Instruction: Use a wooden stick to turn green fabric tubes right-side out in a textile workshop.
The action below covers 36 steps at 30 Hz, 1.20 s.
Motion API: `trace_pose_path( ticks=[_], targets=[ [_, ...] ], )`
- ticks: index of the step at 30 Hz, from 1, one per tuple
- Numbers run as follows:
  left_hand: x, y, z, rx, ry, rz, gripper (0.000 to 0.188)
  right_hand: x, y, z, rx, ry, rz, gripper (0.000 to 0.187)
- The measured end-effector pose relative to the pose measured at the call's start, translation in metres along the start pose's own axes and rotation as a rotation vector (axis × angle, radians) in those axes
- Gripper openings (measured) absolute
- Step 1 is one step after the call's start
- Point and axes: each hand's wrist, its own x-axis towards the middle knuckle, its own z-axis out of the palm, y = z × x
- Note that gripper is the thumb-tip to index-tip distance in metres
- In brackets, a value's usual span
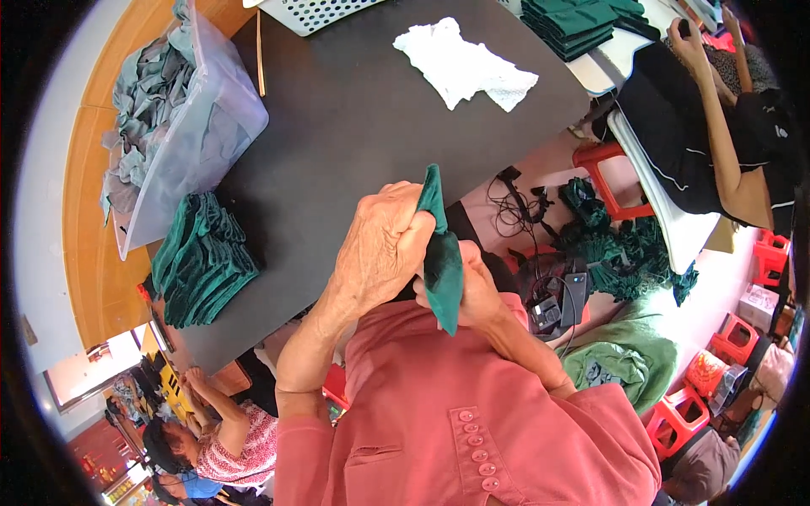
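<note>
A small piece of dark green velvet-like cloth (444, 274) hangs upright in front of my chest, just off the table's near edge. My left hand (386, 232) is closed, its thumb pressing on the upper part of the cloth. Lower down, my right hand (477, 291) grips the same piece from the right; some of its fingers are hidden behind the fabric. A stack of similar green cloth pieces (202, 261) lies on the table to the left.
On the dark table (329, 110) stand a clear plastic bin (198, 143) of grey-green fabric pieces and a crumpled white cloth (464, 63). A white basket (316, 13) is at the far edge. Green bundles (629, 253) and cables lie on the right-hand floor. Other people work nearby.
</note>
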Motion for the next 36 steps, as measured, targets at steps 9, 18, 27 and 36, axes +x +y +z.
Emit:
trace_pose_path(
  ticks=[9,18,27,36],
  targets=[
    [-0.002,0.001,0.006,0.053,-0.026,0.113,0.011,0.012,-0.020,0.016,-1.232,0.471,-0.789,0.018],
    [-0.004,0.006,0.001,-0.100,0.073,-0.060,0.009,0.011,-0.005,0.007,-0.524,0.248,-0.234,0.041],
    [-0.002,-0.013,-0.015,-0.386,0.233,-0.144,0.027,0.000,-0.022,0.009,-1.033,0.393,-0.264,0.024],
    [-0.008,-0.004,-0.023,-0.630,0.027,-0.114,0.043,-0.003,-0.059,0.026,-0.809,0.416,-0.447,0.013]
  ],
)
